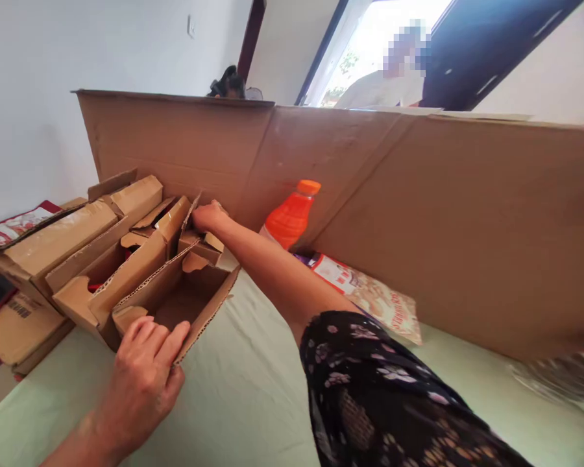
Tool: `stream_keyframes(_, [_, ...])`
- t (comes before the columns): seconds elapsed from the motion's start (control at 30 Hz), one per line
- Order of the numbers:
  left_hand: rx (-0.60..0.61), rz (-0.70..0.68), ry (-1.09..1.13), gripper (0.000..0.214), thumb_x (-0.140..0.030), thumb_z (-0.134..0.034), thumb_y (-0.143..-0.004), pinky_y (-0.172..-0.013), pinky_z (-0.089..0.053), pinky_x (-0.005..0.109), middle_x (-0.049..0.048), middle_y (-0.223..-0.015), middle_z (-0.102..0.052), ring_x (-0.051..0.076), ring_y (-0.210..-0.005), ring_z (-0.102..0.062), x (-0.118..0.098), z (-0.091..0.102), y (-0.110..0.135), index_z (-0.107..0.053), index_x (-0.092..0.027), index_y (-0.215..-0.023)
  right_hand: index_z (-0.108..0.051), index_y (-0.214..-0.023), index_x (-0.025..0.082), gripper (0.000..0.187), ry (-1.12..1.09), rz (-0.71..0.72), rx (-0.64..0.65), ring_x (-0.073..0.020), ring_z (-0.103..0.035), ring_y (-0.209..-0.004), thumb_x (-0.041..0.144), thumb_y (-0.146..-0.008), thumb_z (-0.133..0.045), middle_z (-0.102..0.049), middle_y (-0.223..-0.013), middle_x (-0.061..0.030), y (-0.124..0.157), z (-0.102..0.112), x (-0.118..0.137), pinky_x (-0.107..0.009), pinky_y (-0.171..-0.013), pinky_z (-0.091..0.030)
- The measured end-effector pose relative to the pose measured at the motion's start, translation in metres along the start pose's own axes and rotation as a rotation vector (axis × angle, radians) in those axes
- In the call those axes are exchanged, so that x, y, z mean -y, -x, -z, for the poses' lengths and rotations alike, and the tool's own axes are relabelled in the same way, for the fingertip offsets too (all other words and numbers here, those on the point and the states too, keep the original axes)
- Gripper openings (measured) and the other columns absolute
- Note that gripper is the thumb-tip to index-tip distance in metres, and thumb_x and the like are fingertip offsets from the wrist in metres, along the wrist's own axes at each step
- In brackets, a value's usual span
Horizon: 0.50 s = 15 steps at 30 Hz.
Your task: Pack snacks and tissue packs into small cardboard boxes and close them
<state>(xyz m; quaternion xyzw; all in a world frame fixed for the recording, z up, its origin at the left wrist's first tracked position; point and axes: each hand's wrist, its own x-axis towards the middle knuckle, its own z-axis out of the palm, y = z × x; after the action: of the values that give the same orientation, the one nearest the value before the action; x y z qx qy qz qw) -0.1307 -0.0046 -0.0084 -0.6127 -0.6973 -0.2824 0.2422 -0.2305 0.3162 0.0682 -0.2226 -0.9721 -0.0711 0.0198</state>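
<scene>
My left hand (148,370) is closed over the near edge of an open cardboard box (207,318), fingers inside and thumb outside. What shows of this box's inside looks bare. At the far side, my right hand (211,215) is curled at the upright flap of a smaller cardboard box (199,245). Some of its fingertips are hidden behind the cardboard. Immediately left of the box in my left hand is another open cardboard box (136,275) with something red inside. An orange bottle (289,214) leans against the cardboard wall, beyond my right forearm.
A tall cardboard wall (467,227) spans the back. More cardboard boxes (78,237) crowd the left. A printed packet (370,295) lies behind my right arm, and clear plastic (559,376) at the right, on a green cloth (243,389). A person (384,84) is beyond the wall.
</scene>
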Motion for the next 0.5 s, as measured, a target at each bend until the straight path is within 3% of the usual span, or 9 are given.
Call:
stream_keyframes(0.1, [0.004, -0.02, 0.072, 0.043, -0.011, -0.053, -0.09, -0.103, -0.05, 0.049, 0.0075, -0.099, -0.066, 0.024, -0.096, -0.062, 0.001, 0.016, -0.002, -0.053, -0.014, -0.134, -0.071, -0.115, 0.01, 0.029, 0.003, -0.137, -0.034, -0.03, -0.067, -0.116, 0.03, -0.099, -0.057, -0.072, -0.118, -0.0188, 0.004, 0.0, -0.005, -0.05, -0.105, -0.044])
stream_keyframes(0.2, [-0.108, 0.0, 0.104, 0.055, -0.028, -0.062, -0.093, -0.111, -0.047, 0.049, 0.016, -0.129, -0.06, 0.03, -0.124, -0.056, 0.014, 0.047, -0.01, -0.045, -0.013, -0.143, -0.072, -0.119, 0.008, 0.033, -0.015, -0.233, -0.078, -0.0347, -0.067, -0.117, 0.022, -0.096, -0.053, -0.072, -0.12, -0.0246, 0.014, 0.011, -0.016, -0.048, -0.1, -0.044])
stream_keyframes(0.3, [-0.228, 0.158, 0.023, 0.043, -0.028, -0.059, -0.095, -0.107, -0.051, 0.046, 0.0126, -0.127, -0.064, 0.028, -0.12, -0.061, 0.044, 0.072, -0.027, -0.052, -0.019, -0.137, -0.073, -0.119, 0.011, 0.033, -0.044, -0.257, -0.093, -0.0332, -0.068, -0.115, 0.023, -0.092, -0.058, -0.074, -0.116, -0.0219, 0.026, 0.02, -0.022, -0.045, -0.1, -0.044])
stream_keyframes(0.4, [-0.16, 0.25, -0.004, 0.026, -0.032, -0.055, -0.095, -0.1, -0.055, 0.044, 0.0097, -0.116, -0.07, 0.026, -0.111, -0.066, 0.077, 0.078, -0.051, -0.064, -0.02, -0.115, -0.075, -0.114, 0.015, 0.029, -0.089, -0.246, -0.097, -0.0297, -0.069, -0.113, 0.025, -0.09, -0.062, -0.076, -0.112, -0.0182, 0.033, 0.028, -0.021, -0.042, -0.101, -0.044])
stream_keyframes(0.5, [-0.038, 0.256, 0.005, 0.028, -0.037, -0.054, -0.09, -0.102, -0.053, 0.043, 0.0094, -0.113, -0.072, 0.027, -0.11, -0.067, 0.094, 0.074, -0.079, -0.068, -0.019, -0.106, -0.076, -0.112, 0.015, 0.028, -0.14, -0.235, -0.103, -0.0289, -0.07, -0.112, 0.025, -0.087, -0.066, -0.076, -0.111, -0.0181, 0.034, 0.036, -0.019, -0.04, -0.099, -0.047])
